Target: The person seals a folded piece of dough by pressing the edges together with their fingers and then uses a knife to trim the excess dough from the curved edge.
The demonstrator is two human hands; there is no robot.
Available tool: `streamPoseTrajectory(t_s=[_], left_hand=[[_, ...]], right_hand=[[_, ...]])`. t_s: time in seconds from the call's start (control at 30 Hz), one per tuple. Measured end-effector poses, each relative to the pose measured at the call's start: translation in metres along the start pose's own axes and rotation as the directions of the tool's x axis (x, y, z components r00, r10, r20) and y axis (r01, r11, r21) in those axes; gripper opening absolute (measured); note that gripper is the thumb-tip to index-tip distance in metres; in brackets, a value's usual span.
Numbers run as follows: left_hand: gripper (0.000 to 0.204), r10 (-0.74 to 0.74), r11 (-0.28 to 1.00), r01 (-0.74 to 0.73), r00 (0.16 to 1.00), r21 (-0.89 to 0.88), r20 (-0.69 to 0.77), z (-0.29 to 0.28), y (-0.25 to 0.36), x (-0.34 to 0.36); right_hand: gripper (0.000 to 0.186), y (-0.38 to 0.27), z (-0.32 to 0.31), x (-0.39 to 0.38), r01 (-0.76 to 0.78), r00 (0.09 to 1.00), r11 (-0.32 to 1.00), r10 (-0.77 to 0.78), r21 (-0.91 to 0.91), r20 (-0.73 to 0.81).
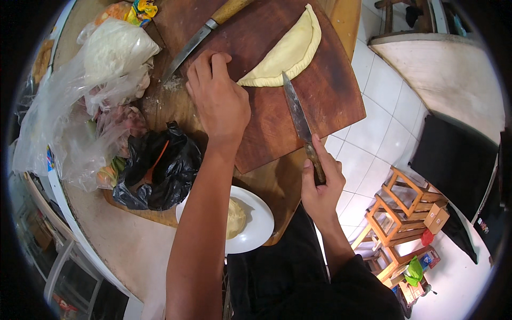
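Note:
My right hand (324, 186) is closed round the handle of a small kitchen knife (298, 114) with a worn blade. The knife's tip touches the crimped edge of a pale, half-moon dough turnover (288, 53), which lies on a reddish-brown wooden board (320, 112). Just left of the turnover, my left hand (220, 101) rests at the board's left side, back up. Its fingers are loosely bent and apart, and nothing shows in them. A larger knife (194, 45) with a wooden handle lies beyond my left hand.
Under my left forearm, a white plate (261, 218) bears a lump of dough (234, 220). To the left sit a crumpled black plastic bag (160, 176) and clear bags (114, 53), one holding something white. Wooden stools (397, 213) stand on the tiled floor (368, 144) at right.

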State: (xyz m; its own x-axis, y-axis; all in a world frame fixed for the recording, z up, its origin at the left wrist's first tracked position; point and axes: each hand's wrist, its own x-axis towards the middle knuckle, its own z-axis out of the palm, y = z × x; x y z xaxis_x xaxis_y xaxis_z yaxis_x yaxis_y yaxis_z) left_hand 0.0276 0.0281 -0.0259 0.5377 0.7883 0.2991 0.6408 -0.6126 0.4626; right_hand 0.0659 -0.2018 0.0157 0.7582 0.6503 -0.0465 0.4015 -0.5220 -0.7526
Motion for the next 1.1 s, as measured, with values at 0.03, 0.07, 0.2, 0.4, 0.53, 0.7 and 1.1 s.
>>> streamPoseTrajectory(t_s=[0.03,0.07,0.2,0.4,0.53,0.7,1.1], left_hand=[[0.04,0.0,1.0,0.0,1.0,-0.002,-0.002,0.001,0.0,0.0],[0.041,0.002,1.0,-0.002,1.0,-0.01,-0.007,0.003,0.001,0.0],[0.039,0.008,0.998,-0.01,1.0,-0.07,-0.026,0.003,0.001,-0.001],[0.039,0.028,0.997,-0.033,0.998,-0.076,-0.062,0.005,0.0,-0.001],[0.04,-0.016,1.0,0.016,1.0,-0.02,-0.004,0.003,0.001,0.0],[0.04,-0.001,0.997,-0.002,0.999,-0.072,-0.044,0.004,0.001,-0.001],[0.042,-0.037,0.989,0.031,0.999,-0.144,-0.037,0.006,0.002,-0.002]], right_hand=[[0.056,0.002,0.0,-0.001,0.013,1.0,1.0,-0.013,0.002,-0.024],[0.057,0.002,0.0,-0.002,0.026,0.998,1.0,-0.025,0.004,-0.049],[0.057,0.002,0.003,-0.005,0.044,0.997,0.999,-0.044,0.002,-0.067],[0.058,-0.001,0.007,-0.003,0.125,0.988,0.991,-0.129,-0.053,-0.086],[0.058,-0.005,0.005,-0.002,0.089,0.996,0.988,-0.09,-0.129,0.004],[0.057,-0.01,0.007,0.002,0.142,0.988,0.983,-0.148,-0.119,-0.048],[0.057,-0.022,0.014,0.008,0.163,0.987,0.975,-0.162,-0.151,0.018]])
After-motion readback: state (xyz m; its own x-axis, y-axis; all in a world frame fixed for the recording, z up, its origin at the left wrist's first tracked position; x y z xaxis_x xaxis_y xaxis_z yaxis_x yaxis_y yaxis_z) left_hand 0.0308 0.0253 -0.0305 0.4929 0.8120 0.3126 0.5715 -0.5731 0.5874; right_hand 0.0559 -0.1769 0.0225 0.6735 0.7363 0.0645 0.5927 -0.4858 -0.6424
